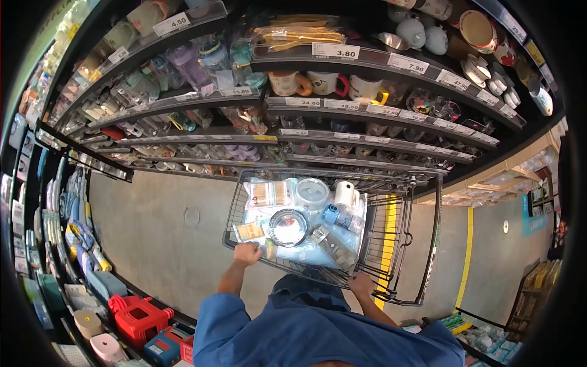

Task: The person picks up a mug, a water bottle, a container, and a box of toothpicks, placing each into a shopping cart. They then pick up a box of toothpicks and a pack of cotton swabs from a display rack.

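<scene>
Right in front of me stands a black wire shopping cart, side-on to my body. My left hand is closed around its near rim toward the left end. Farther right, my right hand grips the same near side. Inside the basket lie a pack of wooden sticks, a round clear container, a black-rimmed round container, a white roll-like item, a blue-capped bottle, a clear box-shaped package and a small orange-labelled packet.
Shelves across the aisle hold mugs, bottles and price tags. At lower left, a shelf carries a red plastic case and folded textiles. Grey floor with yellow lines runs beneath. A wooden rack stands at right.
</scene>
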Motion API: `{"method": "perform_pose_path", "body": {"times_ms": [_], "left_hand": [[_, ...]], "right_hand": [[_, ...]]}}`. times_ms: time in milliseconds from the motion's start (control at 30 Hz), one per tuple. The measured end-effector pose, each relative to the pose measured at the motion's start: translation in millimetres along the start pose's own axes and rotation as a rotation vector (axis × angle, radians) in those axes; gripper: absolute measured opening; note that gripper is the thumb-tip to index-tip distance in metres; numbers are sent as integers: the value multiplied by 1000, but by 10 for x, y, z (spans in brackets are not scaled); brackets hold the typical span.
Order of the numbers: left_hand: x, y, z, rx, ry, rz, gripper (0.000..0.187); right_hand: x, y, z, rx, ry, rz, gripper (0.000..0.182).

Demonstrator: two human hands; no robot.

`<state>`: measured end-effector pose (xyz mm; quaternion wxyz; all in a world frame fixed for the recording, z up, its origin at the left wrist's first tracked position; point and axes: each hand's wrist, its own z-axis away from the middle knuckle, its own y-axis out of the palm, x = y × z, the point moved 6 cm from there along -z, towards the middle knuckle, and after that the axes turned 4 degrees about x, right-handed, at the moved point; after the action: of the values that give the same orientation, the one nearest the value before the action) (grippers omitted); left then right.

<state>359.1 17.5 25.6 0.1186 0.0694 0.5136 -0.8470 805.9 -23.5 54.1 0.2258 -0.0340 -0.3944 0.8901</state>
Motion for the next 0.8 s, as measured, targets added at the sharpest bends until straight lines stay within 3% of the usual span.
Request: {"method": "perform_pose_path", "body": {"times_ms": [600,800], "left_hand": [[23,44,-8,-13,-5,-8,34],[42,31,-6,8,-26,-7,34]], "right_hand": [[-34,36,-18,-18,30,9,30],[35,-11,-1,64,43,30,34]]}}
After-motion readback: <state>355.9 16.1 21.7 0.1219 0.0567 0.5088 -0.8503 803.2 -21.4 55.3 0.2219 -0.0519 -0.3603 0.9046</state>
